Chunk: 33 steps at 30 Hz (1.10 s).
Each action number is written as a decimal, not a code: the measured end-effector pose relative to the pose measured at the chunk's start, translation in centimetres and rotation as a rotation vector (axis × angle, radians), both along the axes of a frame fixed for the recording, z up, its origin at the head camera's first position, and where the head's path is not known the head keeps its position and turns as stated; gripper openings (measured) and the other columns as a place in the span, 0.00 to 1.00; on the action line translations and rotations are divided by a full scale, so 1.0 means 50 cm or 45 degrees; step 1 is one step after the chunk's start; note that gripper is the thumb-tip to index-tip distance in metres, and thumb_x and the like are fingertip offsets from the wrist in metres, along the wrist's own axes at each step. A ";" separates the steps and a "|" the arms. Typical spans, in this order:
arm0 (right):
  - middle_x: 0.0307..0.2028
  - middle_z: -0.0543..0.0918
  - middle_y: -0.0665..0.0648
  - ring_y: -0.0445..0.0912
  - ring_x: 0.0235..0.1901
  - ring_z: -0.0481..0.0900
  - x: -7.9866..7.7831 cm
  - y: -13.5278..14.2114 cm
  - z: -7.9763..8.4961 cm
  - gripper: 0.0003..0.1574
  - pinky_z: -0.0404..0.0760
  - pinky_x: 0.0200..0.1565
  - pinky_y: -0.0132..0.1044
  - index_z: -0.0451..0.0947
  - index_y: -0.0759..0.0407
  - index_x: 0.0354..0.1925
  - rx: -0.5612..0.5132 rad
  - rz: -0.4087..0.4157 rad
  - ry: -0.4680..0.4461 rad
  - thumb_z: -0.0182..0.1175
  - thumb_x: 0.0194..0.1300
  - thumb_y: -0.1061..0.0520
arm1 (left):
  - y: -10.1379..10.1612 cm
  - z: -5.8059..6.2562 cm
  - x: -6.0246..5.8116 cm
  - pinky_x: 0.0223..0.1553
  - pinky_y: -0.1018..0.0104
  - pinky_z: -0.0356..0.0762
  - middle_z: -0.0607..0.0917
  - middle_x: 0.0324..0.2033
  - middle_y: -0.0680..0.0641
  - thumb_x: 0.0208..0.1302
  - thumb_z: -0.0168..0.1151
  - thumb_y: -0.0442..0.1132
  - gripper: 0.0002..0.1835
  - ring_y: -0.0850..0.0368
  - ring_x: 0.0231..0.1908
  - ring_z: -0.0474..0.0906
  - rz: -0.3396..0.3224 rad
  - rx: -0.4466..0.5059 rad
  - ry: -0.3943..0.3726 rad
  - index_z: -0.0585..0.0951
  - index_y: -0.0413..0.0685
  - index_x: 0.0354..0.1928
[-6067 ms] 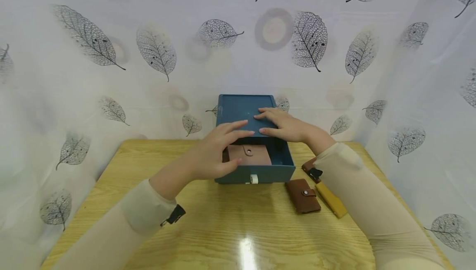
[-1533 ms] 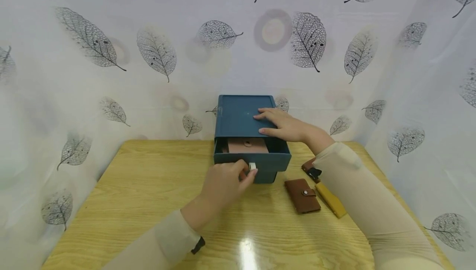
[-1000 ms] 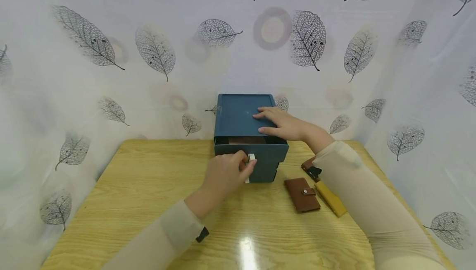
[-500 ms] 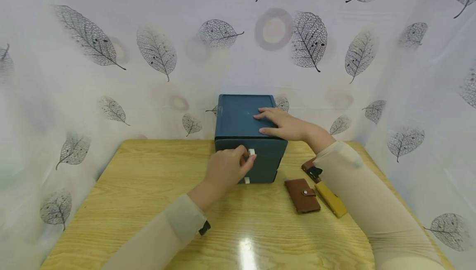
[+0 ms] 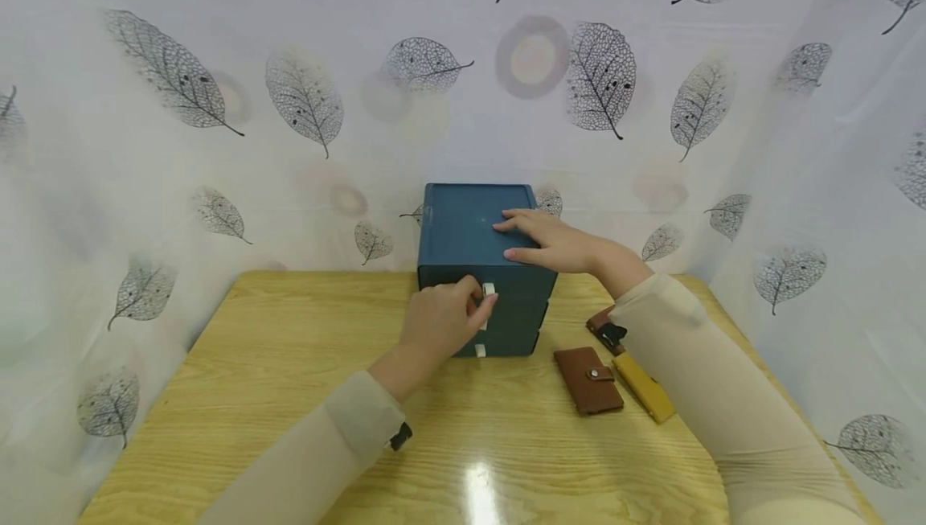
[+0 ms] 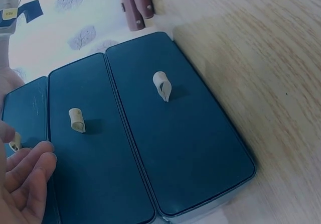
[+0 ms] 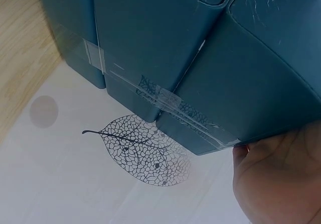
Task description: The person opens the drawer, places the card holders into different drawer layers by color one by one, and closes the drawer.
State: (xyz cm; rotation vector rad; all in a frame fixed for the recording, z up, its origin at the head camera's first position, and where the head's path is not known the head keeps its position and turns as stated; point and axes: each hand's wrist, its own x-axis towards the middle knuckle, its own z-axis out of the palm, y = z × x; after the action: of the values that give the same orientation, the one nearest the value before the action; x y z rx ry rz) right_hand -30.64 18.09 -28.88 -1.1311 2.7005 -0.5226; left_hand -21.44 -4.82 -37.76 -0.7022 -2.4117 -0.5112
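A dark blue desktop drawer unit (image 5: 459,227) stands at the back of the table, all its drawers pushed in. With curled fingers and thumb my left hand (image 5: 441,320) pinches the pale pull tab (image 5: 489,289) of the top drawer. Lower down, the middle tab (image 6: 76,120) and the bottom tab (image 6: 162,86) hang free in the left wrist view. My right hand (image 5: 553,244) rests on the unit's top with its fingers spread, toward the right edge. The right wrist view shows part of that hand (image 7: 281,179) beside the unit's side wall (image 7: 241,88). The drawers' contents are hidden.
Right of the unit lie a brown snap wallet (image 5: 581,384), a yellow wallet (image 5: 640,384) and another brown wallet (image 5: 600,320), partly behind the right sleeve. The wooden table (image 5: 304,324) meets a leaf-printed curtain (image 5: 347,155) at the back.
Earlier the top drawer stood out with a pink wallet in it. My left hand has taken its tab and pushed it fully in, hiding the wallet. My right hand has stayed on top.
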 end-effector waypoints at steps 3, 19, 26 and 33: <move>0.78 0.49 0.60 0.58 0.77 0.42 0.000 -0.001 0.000 0.40 0.42 0.73 0.65 0.60 0.53 0.76 0.001 0.000 0.001 0.49 0.76 0.36 | 0.000 -0.002 -0.003 0.11 0.78 0.61 0.80 0.15 0.58 0.69 0.63 0.53 0.14 0.69 0.10 0.66 0.002 -0.006 0.012 0.82 0.51 0.32; 0.78 0.49 0.60 0.59 0.77 0.42 -0.002 -0.001 -0.002 0.40 0.43 0.73 0.65 0.60 0.54 0.76 0.002 0.004 0.015 0.49 0.76 0.37 | 0.000 -0.003 -0.005 0.10 0.78 0.60 0.80 0.15 0.58 0.69 0.63 0.53 0.15 0.70 0.09 0.64 0.017 -0.019 0.024 0.82 0.51 0.32; 0.78 0.50 0.61 0.58 0.77 0.44 -0.003 -0.001 -0.004 0.40 0.43 0.73 0.64 0.61 0.54 0.76 -0.007 0.001 0.020 0.49 0.76 0.36 | -0.001 -0.001 -0.004 0.10 0.78 0.60 0.79 0.14 0.58 0.70 0.62 0.53 0.15 0.70 0.09 0.64 0.005 -0.020 0.016 0.83 0.51 0.31; 0.78 0.50 0.61 0.58 0.77 0.43 -0.003 -0.001 -0.004 0.40 0.43 0.73 0.64 0.61 0.54 0.75 -0.006 0.003 0.025 0.49 0.76 0.36 | -0.011 0.012 -0.001 0.12 0.76 0.65 0.79 0.14 0.56 0.68 0.64 0.51 0.15 0.68 0.10 0.68 -0.040 0.000 0.059 0.83 0.49 0.29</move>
State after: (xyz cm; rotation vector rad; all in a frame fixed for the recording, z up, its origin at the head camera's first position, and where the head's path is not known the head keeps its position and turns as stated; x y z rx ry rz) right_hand -30.78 18.02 -29.10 -1.1461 2.7154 -0.5205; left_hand -21.51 -5.35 -37.15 -0.7447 -2.3608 -0.5021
